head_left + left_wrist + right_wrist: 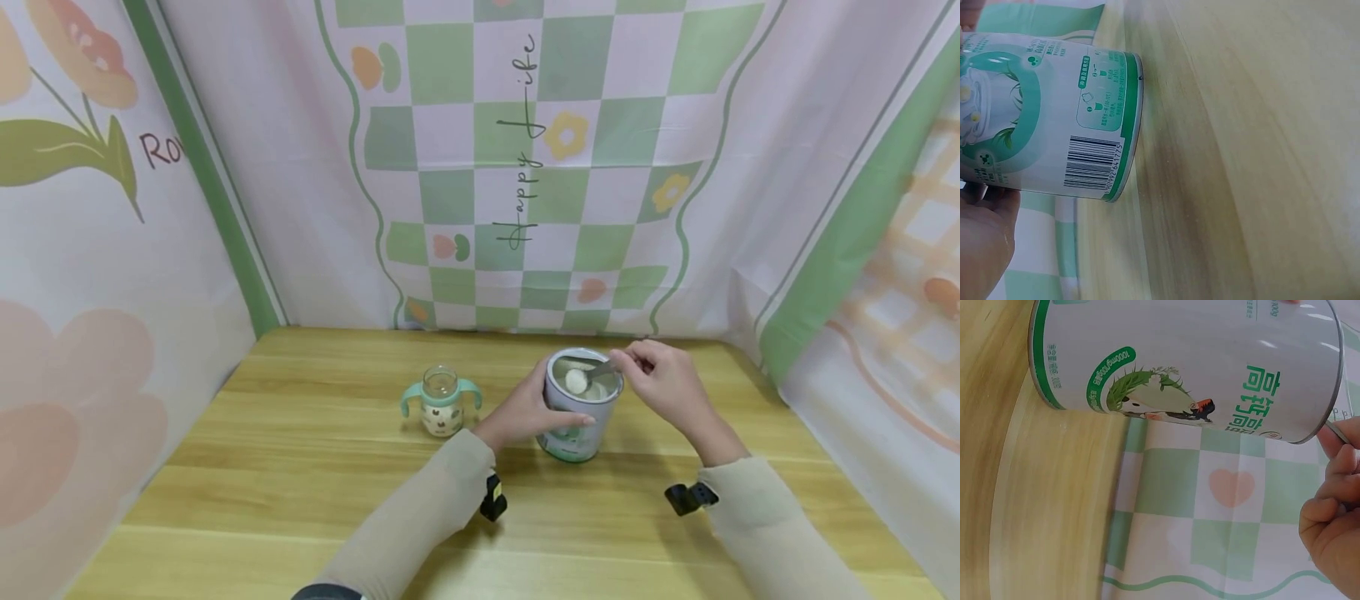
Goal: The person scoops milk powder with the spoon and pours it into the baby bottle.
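Observation:
My left hand (525, 412) holds a white and green milk powder can (573, 442) from its left side, the thumb across the front. The can's mouth is uncovered, with pale powder inside. Over that mouth my right hand (663, 387) pinches the handle of a metal spoon (600, 369); white powder (576, 381) heaps in its bowl. In the left wrist view the can (1054, 125) shows a barcode, and part of the left hand (985, 244) appears below it. The right wrist view shows the right hand (1335, 531) with curled fingers at the can's rim; the spoon's bowl is hidden there.
Left of the can, a clear baby bottle (442, 414) with two mint-green handles stands uncapped on the wooden table (300, 467). Printed cloth (502, 150) hangs behind the table's back edge and along both sides.

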### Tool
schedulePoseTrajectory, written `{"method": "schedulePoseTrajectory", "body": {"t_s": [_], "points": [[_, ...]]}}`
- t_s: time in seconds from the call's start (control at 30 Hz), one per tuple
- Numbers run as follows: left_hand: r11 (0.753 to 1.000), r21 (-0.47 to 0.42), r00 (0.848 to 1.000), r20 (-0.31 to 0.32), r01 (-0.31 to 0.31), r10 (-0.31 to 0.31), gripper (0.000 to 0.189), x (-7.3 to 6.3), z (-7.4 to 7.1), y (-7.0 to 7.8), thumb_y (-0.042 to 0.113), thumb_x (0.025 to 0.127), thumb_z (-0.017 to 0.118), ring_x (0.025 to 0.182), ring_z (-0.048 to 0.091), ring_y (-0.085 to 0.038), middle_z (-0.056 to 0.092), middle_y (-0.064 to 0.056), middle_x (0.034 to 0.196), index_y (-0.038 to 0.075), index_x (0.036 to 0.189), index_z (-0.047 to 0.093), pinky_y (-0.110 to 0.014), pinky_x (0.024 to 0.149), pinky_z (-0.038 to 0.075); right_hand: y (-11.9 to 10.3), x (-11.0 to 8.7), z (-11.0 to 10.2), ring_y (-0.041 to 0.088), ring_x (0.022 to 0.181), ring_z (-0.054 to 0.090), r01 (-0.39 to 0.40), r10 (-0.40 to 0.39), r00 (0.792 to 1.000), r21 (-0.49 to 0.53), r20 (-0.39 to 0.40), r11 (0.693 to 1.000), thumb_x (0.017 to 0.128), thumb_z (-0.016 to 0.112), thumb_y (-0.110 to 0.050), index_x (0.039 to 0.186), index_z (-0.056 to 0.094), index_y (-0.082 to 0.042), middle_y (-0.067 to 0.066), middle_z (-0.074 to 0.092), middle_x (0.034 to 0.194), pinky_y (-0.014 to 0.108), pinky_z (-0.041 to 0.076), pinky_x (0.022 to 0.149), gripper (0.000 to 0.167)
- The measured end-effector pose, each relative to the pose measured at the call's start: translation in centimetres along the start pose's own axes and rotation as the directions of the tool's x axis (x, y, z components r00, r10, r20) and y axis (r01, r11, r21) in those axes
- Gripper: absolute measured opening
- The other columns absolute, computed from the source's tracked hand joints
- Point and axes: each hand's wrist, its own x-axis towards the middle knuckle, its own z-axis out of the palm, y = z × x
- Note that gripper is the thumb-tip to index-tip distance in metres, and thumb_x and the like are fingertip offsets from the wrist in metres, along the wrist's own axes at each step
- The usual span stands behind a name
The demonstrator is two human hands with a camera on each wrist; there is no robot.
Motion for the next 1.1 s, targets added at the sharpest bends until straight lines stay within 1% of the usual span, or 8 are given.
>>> {"method": "schedulePoseTrajectory", "body": {"t_s": [0.1, 0.17, 0.3, 0.43, 0.57, 0.87, 0.97, 1.1], "points": [[1.0, 0.009, 1.0, -0.002, -0.009, 0.009, 0.093, 0.5, 0.1, -1.1, 0.029, 0.082, 0.086, 0.12, 0.053, -0.007, 0.053, 0.01, 0.135, 0.034, 0.153, 0.028, -0.038, 0.101, 0.043, 0.0, -0.1, -0.2, 0.011, 0.048, 0.037, -0.077, 0.076, 0.997, 0.038, 0.017, 0.996, 0.099, 0.067, -0.019, 0.075, 0.067, -0.013, -0.005, 0.044, 0.059, 0.027, 0.033, 0.047, 0.025], [1.0, 0.014, 1.0, -0.004, -0.013, 0.013, 0.092, 0.5, 0.1, -1.1, 0.029, 0.082, 0.086, 0.12, 0.053, -0.007, 0.052, 0.012, 0.135, 0.035, 0.153, 0.028, -0.038, 0.102, 0.043, 0.0, -0.2, -0.4, 0.012, 0.046, 0.036, -0.152, 0.15, 0.988, 0.078, 0.032, 0.985, 0.1, 0.065, -0.025, 0.076, 0.067, -0.012, -0.002, 0.043, 0.057, 0.028, 0.033, 0.046, 0.027], [1.0, 0.023, 1.0, -0.011, -0.013, 0.013, 0.093, 0.5, 0.1, -1.1, 0.03, 0.082, 0.086, 0.12, 0.053, -0.007, 0.052, 0.013, 0.135, 0.035, 0.153, 0.027, -0.039, 0.102, 0.042, 0.5, -0.4, -0.8, 0.013, 0.044, 0.033, -0.306, 0.297, 0.952, 0.155, 0.079, 0.939, 0.103, 0.059, -0.035, 0.083, 0.07, -0.007, 0.001, 0.04, 0.054, 0.03, 0.031, 0.042, 0.036], [0.999, 0.031, 1.0, -0.015, -0.014, 0.015, 0.093, 0.5, 0.0, -1.2, 0.031, 0.081, 0.087, 0.12, 0.053, -0.007, 0.052, 0.013, 0.135, 0.035, 0.153, 0.028, -0.039, 0.102, 0.042, 1.2, -0.6, -0.8, 0.011, 0.045, 0.032, -0.395, 0.38, 0.918, 0.184, 0.112, 0.9, 0.103, 0.058, -0.039, 0.089, 0.073, -0.003, -0.001, 0.037, 0.054, 0.03, 0.03, 0.04, 0.042], [0.999, 0.034, 1.0, -0.017, -0.014, 0.015, 0.093, 0.5, 0.0, -1.3, 0.031, 0.081, 0.087, 0.121, 0.053, -0.007, 0.052, 0.013, 0.135, 0.035, 0.153, 0.028, -0.04, 0.102, 0.042, 1.6, -0.8, -0.9, 0.011, 0.046, 0.032, -0.425, 0.407, 0.904, 0.188, 0.129, 0.886, 0.102, 0.058, -0.04, 0.09, 0.073, -0.001, -0.002, 0.037, 0.055, 0.029, 0.03, 0.04, 0.044], [0.998, 0.057, 0.999, -0.034, 0.008, -0.006, 0.096, 0.6, 0.1, -1.3, 0.033, 0.079, 0.088, 0.121, 0.052, -0.007, 0.051, 0.013, 0.135, 0.034, 0.154, 0.028, -0.041, 0.103, 0.042, 1.3, -0.6, -1.1, 0.012, 0.049, 0.033, -0.456, 0.433, 0.888, 0.172, 0.156, 0.873, 0.102, 0.057, -0.044, 0.092, 0.072, -0.002, -0.002, 0.037, 0.057, 0.029, 0.03, 0.043, 0.046], [0.998, 0.057, 0.999, -0.033, 0.006, -0.004, 0.096, 0.6, 0.1, -1.3, 0.033, 0.079, 0.088, 0.121, 0.052, -0.007, 0.051, 0.013, 0.135, 0.035, 0.154, 0.028, -0.041, 0.103, 0.042, 1.1, -0.5, -1.2, 0.013, 0.049, 0.033, -0.461, 0.439, 0.886, 0.174, 0.153, 0.87, 0.102, 0.057, -0.045, 0.092, 0.072, -0.003, -0.002, 0.037, 0.057, 0.03, 0.03, 0.043, 0.046], [0.999, 0.043, 1.0, -0.015, -0.02, 0.02, 0.094, 0.6, 0.1, -1.2, 0.03, 0.08, 0.088, 0.121, 0.052, -0.007, 0.051, 0.013, 0.135, 0.037, 0.153, 0.028, -0.039, 0.102, 0.042, 1.0, -0.3, -1.3, 0.013, 0.049, 0.033, -0.459, 0.438, 0.887, 0.178, 0.146, 0.87, 0.101, 0.057, -0.045, 0.093, 0.073, -0.003, -0.001, 0.037, 0.056, 0.031, 0.031, 0.043, 0.046]]}}
